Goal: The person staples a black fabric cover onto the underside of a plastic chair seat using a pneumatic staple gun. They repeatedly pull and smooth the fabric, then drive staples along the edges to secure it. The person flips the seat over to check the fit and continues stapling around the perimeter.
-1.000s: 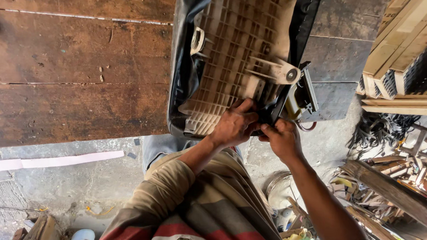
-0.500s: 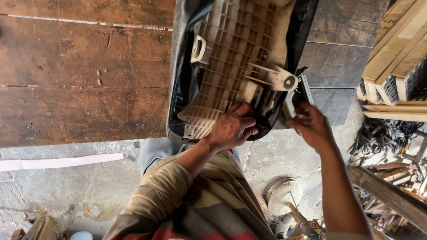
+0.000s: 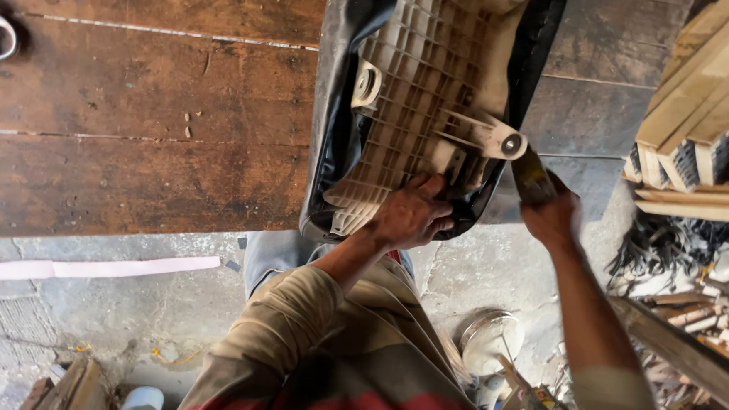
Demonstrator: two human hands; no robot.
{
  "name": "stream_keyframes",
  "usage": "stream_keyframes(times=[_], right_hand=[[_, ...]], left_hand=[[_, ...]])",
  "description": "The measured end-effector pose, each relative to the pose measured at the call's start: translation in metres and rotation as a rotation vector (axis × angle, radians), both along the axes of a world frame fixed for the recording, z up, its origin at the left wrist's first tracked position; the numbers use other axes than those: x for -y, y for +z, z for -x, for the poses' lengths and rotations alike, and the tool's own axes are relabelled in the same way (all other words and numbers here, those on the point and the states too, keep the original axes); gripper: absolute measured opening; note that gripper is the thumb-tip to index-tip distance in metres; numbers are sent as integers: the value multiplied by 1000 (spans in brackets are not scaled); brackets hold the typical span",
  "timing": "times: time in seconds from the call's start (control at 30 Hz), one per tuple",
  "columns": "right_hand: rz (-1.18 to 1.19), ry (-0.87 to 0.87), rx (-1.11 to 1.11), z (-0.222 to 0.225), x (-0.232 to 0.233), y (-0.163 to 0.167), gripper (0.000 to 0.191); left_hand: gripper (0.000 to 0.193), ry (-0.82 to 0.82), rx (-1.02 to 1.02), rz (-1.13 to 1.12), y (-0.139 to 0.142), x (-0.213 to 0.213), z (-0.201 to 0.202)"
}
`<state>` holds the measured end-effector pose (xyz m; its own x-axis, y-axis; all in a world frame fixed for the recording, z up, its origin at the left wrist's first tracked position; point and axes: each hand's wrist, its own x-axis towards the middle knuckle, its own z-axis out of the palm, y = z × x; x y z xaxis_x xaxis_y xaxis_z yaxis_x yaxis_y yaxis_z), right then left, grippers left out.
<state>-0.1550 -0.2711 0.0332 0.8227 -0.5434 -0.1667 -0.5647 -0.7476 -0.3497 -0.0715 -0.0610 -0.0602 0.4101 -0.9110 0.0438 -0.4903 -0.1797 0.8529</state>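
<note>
Head view: left hand (image 3: 410, 211) grips seat base (image 3: 424, 92) (ribbed, beige); right hand (image 3: 551, 213) holds tool (image 3: 531, 176).

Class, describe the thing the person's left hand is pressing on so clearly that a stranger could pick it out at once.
Start at the wide dark wooden workbench across the top of the view. At its near edge lies an upturned seat, under the left hand. Unlike the pale wooden slats stacked to the right, it has a cream plastic ribbed underside wrapped in a black cover.
</note>
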Motion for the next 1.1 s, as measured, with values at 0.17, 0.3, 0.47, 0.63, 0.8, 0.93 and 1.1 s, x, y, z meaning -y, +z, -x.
stream_keyframes(times=[0.17, 0.3, 0.47, 0.63, 0.8, 0.93, 1.1], right_hand=[[0, 96, -169, 112, -9, 52, 51], [47, 67, -422, 143, -27, 63, 65], [69, 45, -611, 126, -35, 68, 84], [110, 18, -731, 104, -36, 70, 88], [108, 31, -688, 79, -49, 69, 78], [89, -5, -689, 66, -58, 65, 67], [54, -10, -636, 79, -57, 56, 68]], left_hand=[[20, -43, -41, 34, -7, 3, 0], [19, -77, -19, 62, -13, 8, 2], [21, -45, -4, 132, -21, 12, 6], [21, -71, -39, 105, -22, 13, 8], [17, -86, -71, 110, -19, 13, 7], [17, -118, -107, 94, -15, 14, 6], [10, -91, -122, 113, -8, 16, 1]])
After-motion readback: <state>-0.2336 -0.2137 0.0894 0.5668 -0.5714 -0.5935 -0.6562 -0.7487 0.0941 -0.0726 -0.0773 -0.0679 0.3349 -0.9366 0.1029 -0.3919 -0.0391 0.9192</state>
